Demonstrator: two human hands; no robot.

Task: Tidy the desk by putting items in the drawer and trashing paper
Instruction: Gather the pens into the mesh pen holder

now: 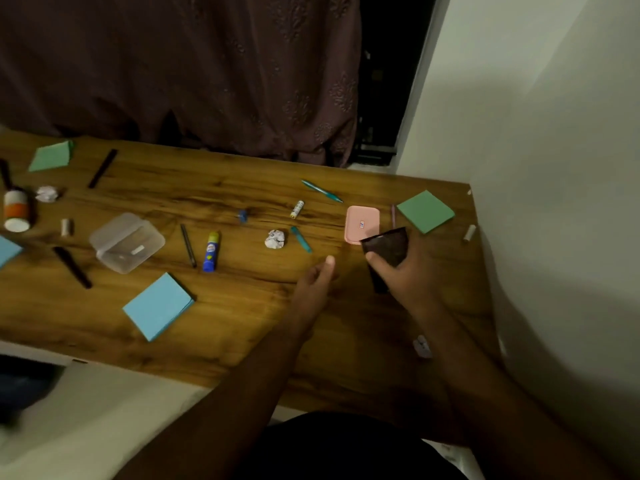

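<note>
The right hand has its grip curled around a dark mesh cup, held tilted just above the counter beside the pink case. The cup looks light and stiff, best held round its wall. The left hand hovers with fingers loosely spread, holding nothing, near the crumpled paper ball, which should be feather-light and soft enough to pinch anywhere
</note>
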